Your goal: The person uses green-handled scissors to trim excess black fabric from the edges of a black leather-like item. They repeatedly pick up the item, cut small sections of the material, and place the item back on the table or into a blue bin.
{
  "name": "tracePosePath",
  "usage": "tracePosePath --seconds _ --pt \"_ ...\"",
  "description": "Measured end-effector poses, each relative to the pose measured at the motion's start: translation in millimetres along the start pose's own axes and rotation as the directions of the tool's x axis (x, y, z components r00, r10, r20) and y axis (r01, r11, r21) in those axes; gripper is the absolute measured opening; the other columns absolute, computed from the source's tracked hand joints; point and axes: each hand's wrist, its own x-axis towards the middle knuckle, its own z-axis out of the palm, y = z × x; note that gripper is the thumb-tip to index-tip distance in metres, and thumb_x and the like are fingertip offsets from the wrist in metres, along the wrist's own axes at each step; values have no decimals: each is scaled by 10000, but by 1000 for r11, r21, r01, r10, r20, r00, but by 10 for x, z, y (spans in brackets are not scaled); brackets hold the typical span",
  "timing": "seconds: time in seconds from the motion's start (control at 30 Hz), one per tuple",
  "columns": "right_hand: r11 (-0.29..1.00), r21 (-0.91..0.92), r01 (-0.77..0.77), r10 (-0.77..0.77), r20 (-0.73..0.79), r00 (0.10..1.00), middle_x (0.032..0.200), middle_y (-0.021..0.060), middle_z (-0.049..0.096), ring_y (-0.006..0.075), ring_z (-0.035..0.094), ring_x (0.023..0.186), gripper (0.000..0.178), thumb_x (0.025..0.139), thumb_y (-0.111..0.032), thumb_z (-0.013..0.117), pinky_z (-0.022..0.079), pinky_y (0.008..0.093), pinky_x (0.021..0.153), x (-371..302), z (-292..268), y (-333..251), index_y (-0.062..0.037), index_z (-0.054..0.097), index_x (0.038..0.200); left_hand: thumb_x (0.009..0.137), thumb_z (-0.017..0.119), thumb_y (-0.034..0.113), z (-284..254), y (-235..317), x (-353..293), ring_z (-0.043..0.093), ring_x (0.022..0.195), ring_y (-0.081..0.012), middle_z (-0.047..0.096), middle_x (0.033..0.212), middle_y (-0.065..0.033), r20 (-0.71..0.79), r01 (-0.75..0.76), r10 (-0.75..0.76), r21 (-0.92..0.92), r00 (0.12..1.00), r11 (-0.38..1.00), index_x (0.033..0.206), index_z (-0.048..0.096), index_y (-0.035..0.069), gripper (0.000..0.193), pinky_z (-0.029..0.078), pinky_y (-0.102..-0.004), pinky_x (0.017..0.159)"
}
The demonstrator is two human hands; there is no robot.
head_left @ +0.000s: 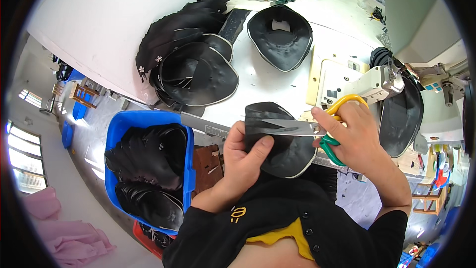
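Black leather piece (282, 144) sits pinched in the left hand (243, 161) over the table (277, 82) edge, held taut for the scissors (317, 129) gripped by the right hand (354, 136). A blue bin (121, 124) of pieces stands left.

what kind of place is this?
Likely a sewing workshop making black shaped pieces. A sewing machine stands on the white table, a blue bin holds stacked pieces, and the right hand works scissors on a black piece held by the left hand.
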Motion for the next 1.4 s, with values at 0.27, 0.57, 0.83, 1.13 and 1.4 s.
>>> tracePosePath --seconds 0.27,0.57,0.83,1.13,1.4 --pt "997 -71 -7 13 85 996 729 52 440 232 487 621 617 619 -278 782 372 364 547 -48 -66 -61 -155 564 1183 901 575 28 54 69 -28 538 864 -57 617 971 -39 46 -62 57 106 997 992 955 497 35 95 450 -219 785" --pt "998 -63 19 -20 -13 1000 712 46 424 221 470 613 658 594 -282 787 372 352 540 -49 -104 -45 -147 563 1198 909 567 38 68 5 -70 515 788 -37 604 913 -29 55 -138 132 141 990 980 927 465 38 104 442 -192 721" --pt "997 52 -57 53 71 996 720 52 427 223 491 622 557 685 -259 754 389 353 566 -6 -77 -142 -148 554 1193 910 552 19 52 -61 -81 533 806 -62 608 926 -49 132 -240 210 280 969 930 947 463 32 98 447 -217 744" --pt "998 48 -48 40 162 986 695 29 428 202 492 621 573 682 -268 752 383 351 537 -24 -86 -120 -146 548 1203 893 576 2 47 -47 -69 537 809 -49 606 921 -35 79 -125 111 207 991 970 936 492 14 95 451 -203 737" --pt "999 -22 -46 47 62 997 749 40 450 219 502 668 554 666 -292 742 387 367 610 -71 -69 -33 -170 576 1181 880 597 1 -6 -29 22 560 844 -60 625 942 -40 25 -74 71 140 997 987 973 521 5 120 455 -208 760"
